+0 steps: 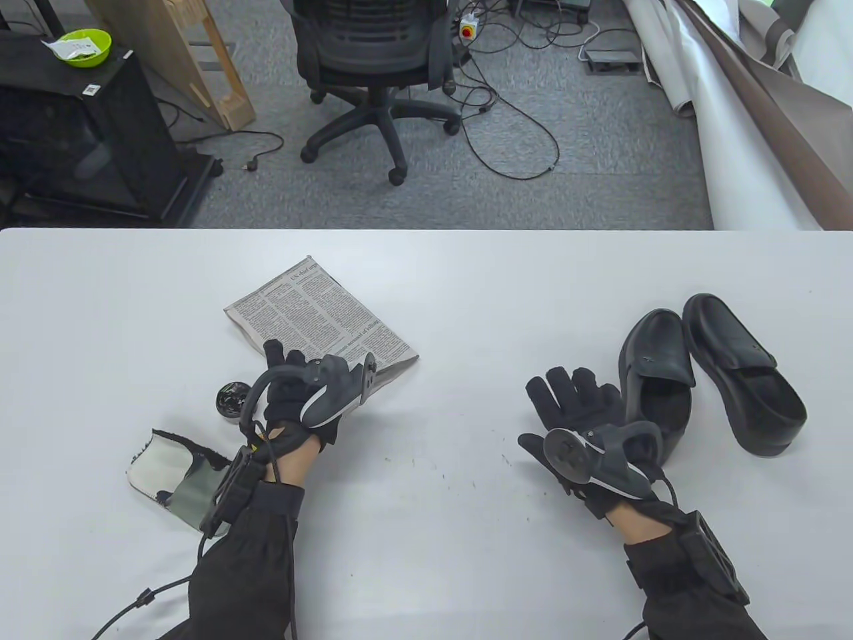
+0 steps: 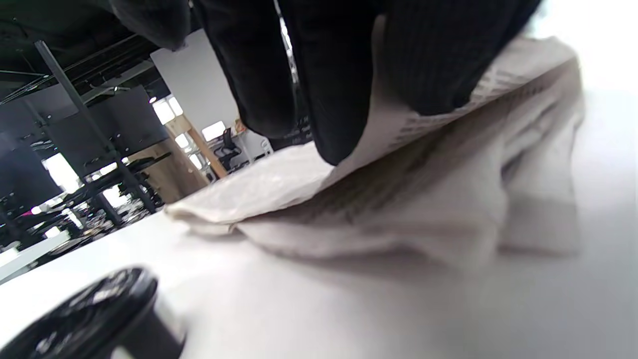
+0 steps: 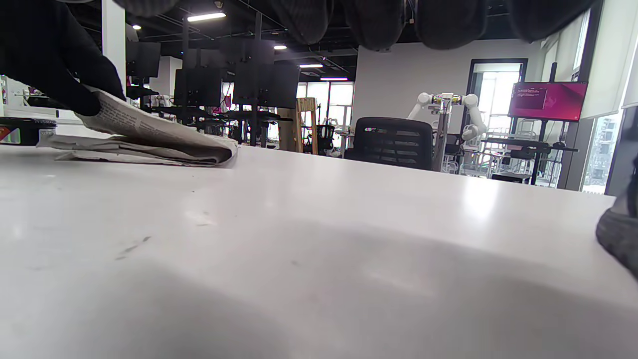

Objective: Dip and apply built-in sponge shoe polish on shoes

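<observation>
Over on the left side of the table (image 1: 466, 280), left hand (image 1: 303, 400) pinching the near edge of a folded newspaper (image 1: 320, 313), corner lifted off the surface. Polish tin (image 1: 233, 398) sitting just left of that wrist, rag (image 1: 176, 477) closer in. Right hand (image 1: 580, 427) flat and relaxed, holding nothing, right beside the two black shoes (image 1: 713, 373). Could easily clip the tin while dragging the paper, or rip the sheet if yanked from one corner.

Two black shoes (image 1: 706, 373) of smooth, softly glossy leather are seen. A folded printed newspaper (image 1: 326, 320) is matt; the white table (image 1: 466, 300) is smooth.
</observation>
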`<state>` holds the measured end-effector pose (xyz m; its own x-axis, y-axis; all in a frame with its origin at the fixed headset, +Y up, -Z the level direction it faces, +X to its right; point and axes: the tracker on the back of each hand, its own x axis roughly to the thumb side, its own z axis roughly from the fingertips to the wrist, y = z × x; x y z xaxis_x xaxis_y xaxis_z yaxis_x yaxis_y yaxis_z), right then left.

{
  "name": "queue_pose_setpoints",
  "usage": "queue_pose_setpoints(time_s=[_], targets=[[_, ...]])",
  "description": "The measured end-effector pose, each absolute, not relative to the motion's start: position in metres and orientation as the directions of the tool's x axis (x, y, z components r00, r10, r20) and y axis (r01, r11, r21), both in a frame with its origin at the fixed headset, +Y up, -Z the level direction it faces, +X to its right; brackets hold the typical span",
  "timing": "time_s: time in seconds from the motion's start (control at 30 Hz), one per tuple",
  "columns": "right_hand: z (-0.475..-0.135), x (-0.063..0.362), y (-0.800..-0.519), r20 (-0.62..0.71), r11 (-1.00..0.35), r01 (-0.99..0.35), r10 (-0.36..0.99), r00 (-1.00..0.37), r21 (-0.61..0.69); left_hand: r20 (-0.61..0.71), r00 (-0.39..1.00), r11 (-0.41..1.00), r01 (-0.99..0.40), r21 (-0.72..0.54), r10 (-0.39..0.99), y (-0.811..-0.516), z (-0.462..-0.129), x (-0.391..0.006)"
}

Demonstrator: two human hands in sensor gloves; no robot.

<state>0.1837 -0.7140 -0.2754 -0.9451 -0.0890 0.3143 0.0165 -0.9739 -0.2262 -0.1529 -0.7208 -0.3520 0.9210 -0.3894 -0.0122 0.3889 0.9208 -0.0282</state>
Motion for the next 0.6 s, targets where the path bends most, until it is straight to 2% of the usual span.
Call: queue_pose_setpoints(time_s=[0.3,0.4,0.6], targets=[[-0.268,0.171,-0.707,0.344,-0.978,-0.063,-0.009,-0.939,-0.198,0.166,0.960,0.974,0.218,0.058,-0.225,-0.675,-0.310,-0.109],[-0.266,0.166,-0.709,0.361,-0.982,-0.061,-0.008,-0.933,-0.178,0.251,0.950,0.982,0.168,0.086,-0.185,-0.666,-0.293,-0.089],[-0.263,0.153,-0.713,0.399,-0.988,-0.054,-0.008,-0.917,-0.144,0.421,0.905,0.998,0.047,0.051,-0.064,-0.659,-0.263,-0.055]])
